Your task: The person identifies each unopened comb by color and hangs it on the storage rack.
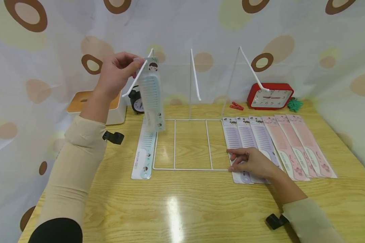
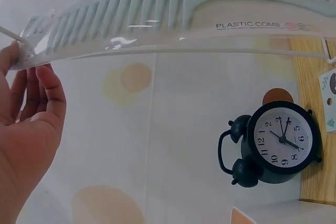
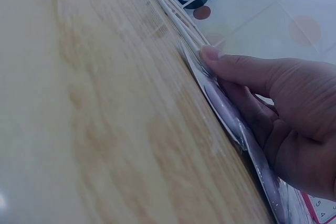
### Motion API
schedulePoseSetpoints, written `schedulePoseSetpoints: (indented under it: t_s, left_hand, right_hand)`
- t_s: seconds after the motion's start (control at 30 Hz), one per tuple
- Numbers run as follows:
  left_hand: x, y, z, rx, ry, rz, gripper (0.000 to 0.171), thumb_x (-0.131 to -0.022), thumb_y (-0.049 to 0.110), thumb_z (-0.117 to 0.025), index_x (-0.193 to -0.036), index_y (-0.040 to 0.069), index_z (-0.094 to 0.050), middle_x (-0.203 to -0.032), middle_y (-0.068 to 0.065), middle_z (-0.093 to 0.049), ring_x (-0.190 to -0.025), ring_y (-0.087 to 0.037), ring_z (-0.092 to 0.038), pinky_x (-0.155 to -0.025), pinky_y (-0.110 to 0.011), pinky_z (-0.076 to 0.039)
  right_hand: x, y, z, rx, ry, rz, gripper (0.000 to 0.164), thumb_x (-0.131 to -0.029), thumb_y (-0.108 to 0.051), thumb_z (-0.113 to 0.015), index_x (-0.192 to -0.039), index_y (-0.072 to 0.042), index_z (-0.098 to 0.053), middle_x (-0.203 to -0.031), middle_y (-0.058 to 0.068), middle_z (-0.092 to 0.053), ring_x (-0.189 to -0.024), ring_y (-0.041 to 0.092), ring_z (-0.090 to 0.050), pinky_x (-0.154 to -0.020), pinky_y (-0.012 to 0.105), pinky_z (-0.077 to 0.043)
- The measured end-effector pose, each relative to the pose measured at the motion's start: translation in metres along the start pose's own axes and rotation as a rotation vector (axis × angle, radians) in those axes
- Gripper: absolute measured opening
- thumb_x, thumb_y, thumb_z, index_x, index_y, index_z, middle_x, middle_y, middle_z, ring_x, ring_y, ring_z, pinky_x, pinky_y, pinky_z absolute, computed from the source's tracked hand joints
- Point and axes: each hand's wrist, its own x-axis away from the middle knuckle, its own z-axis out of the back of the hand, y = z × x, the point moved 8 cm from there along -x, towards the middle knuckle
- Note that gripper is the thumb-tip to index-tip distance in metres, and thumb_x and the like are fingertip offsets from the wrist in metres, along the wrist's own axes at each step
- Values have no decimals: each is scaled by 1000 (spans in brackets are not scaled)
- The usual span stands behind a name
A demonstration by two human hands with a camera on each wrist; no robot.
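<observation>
My left hand (image 1: 118,71) pinches the top end of a light-blue packaged comb (image 1: 152,96) at the left arm of a white wire rack (image 1: 194,169). That arm appears to pass through the package's top, and the comb hangs upright. In the left wrist view, thumb and fingers meet at the end of the clear wrapper. Another blue packaged comb (image 1: 143,158) lies flat beside the rack's left side. My right hand (image 1: 252,162) holds the rack's front right corner, thumb and forefinger on the wire, over the purple packaged combs (image 1: 242,135).
Pink packaged combs (image 1: 310,145) overlap at the right. Behind them stand a red clock (image 1: 270,97), a green tuft (image 1: 295,104) and a red clip (image 1: 236,106). At the back left are a black alarm clock (image 1: 137,101) and a white box with wooden lid (image 1: 117,114).
</observation>
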Motion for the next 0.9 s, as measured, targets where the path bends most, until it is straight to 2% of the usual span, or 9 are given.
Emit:
schedulePoseSetpoints:
  t_s: [0.2, 0.33, 0.47, 0.63, 0.77, 0.9]
  left_hand:
    - [5, -9, 1, 50, -15, -3, 11, -92, 18, -73, -98, 10, -75, -88, 0, -65, -77, -15, -58, -73, -20, -50]
    - [12, -30, 4, 87, -20, 50, 10, -93, 13, -71, -102, 9, -72, -91, -1, -67, -80, -15, -62, -76, -20, -54]
    - [25, -63, 7, 42, -60, 116, 22, -95, 18, -70, -115, 8, -67, -100, 1, -66, -89, -14, -61, -79, -20, -53]
    - [51, -117, 12, -35, -142, 189, 46, -103, 34, -52, -138, 4, -55, -125, 0, -60, -115, -21, -57, -87, -23, -51]
    - [70, -163, 15, -24, -148, 357, 66, -103, 53, -35, -149, 7, -46, -145, -4, -50, -131, -27, -50, -90, -27, -50]
    - [78, -196, 12, -10, -171, 497, 65, -104, 54, -32, -154, 12, -39, -155, -6, -40, -134, -28, -47, -90, -29, -48]
  right_hand:
    - [0, -2, 2, 11, 1, 2, 70, -82, -23, -83, -141, 0, -55, -106, 10, -67, -83, 9, -68, -69, 21, -51]
    - [1, -2, 4, 17, 8, 2, 69, -81, -23, -84, -141, 0, -56, -105, 9, -67, -83, 9, -68, -70, 21, -51]
    - [1, -1, 5, 19, 10, 6, 69, -82, -24, -84, -141, 0, -56, -105, 9, -67, -82, 9, -67, -70, 20, -51]
    - [-1, 0, 4, 1, 5, 11, 68, -82, -21, -83, -140, -1, -56, -106, 10, -67, -83, 9, -68, -69, 22, -52]
    - [0, 1, 4, 5, 6, -14, 67, -82, -21, -83, -140, -2, -57, -105, 10, -67, -83, 9, -68, -68, 22, -51]
    - [1, 1, 5, 1, 9, -29, 68, -81, -22, -84, -140, -3, -57, -105, 10, -67, -83, 10, -67, -69, 21, -52]
